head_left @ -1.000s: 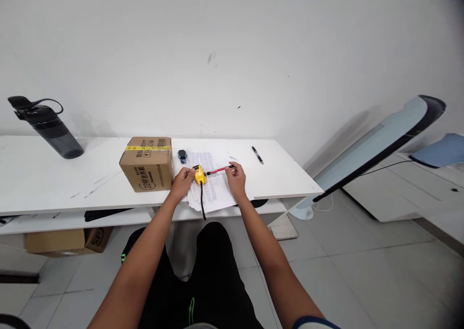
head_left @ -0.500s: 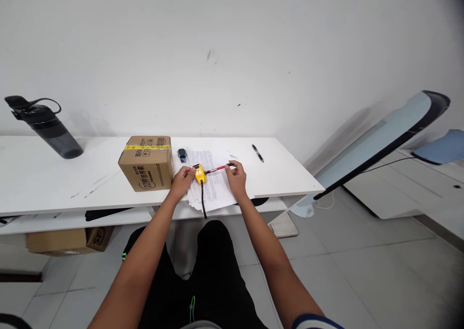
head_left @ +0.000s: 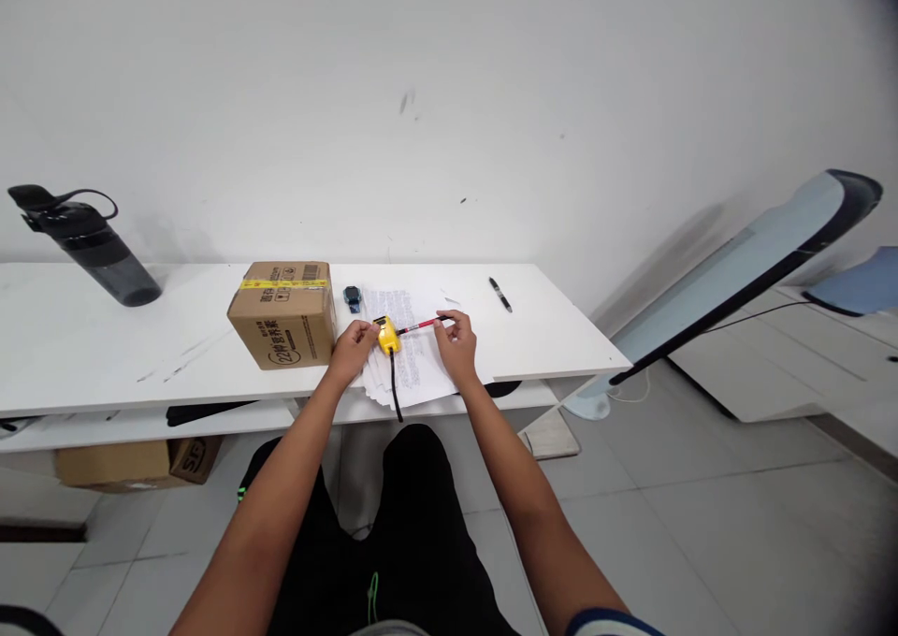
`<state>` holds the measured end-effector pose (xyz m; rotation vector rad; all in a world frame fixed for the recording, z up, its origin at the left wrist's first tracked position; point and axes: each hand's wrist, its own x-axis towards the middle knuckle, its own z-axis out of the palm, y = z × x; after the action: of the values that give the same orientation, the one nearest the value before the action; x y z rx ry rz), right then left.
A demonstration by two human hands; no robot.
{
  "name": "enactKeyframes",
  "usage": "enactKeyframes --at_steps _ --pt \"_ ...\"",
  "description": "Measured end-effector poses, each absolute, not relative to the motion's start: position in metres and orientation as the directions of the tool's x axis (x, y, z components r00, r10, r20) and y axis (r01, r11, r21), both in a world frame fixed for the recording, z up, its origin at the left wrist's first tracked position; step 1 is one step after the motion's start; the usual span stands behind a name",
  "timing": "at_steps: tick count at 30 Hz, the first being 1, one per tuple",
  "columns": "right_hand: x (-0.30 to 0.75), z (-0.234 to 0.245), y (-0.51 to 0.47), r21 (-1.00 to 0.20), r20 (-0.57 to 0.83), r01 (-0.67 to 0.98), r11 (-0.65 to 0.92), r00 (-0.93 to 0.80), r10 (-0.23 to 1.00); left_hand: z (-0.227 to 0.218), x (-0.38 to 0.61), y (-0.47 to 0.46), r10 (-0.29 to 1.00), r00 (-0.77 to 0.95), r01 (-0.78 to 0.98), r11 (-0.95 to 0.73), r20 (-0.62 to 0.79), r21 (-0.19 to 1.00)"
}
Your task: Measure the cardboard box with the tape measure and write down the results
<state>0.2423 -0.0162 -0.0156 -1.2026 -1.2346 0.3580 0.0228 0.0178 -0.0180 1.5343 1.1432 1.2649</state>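
A: Where is the yellow tape measure (head_left: 387,337)?
B: Center frame, above handwritten sheets (head_left: 431,379), its left side gripped by the fingers of the left hand (head_left: 351,351). The black strap (head_left: 394,388) points down the frame, past the front edge of the white bench (head_left: 189,323).

A: And the red pen (head_left: 419,325)?
B: Just right of it, pinched near its right end by the fingers of the right hand (head_left: 457,344). Its long axis runs sideways, rising slightly rightward; the left end points at the tape measure, though contact between them is hard to tell.

A: The room?
B: A scuffed white wall (head_left: 491,103) fills the upper frame; gray floor tiles (head_left: 702,524) spread across the lower right.

A: Any lettering?
B: The carton (head_left: 301,337), left of center, reads "22种营养素" below a yellow strip (head_left: 284,284). "SF" marks a second box (head_left: 116,463), lower left. The writing on the sheets is too small to read.
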Motion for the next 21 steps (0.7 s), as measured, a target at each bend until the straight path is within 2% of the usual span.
enactKeyframes --at_steps 6,21 --pt "0.2438 -0.0157 -0.0147 -0.839 0.531 0.354 0.413 0.369 0.762 -0.0176 0.0236 0.0184 0.965 0.097 0.085 -0.252 0.244 0.964" --pt "0.2443 -0.0147 -0.0176 -0.821 0.559 0.375 0.43 0.374 0.741 -0.016 0.0262 0.0175 0.972 0.084 0.073 -0.227 0.221 0.971"
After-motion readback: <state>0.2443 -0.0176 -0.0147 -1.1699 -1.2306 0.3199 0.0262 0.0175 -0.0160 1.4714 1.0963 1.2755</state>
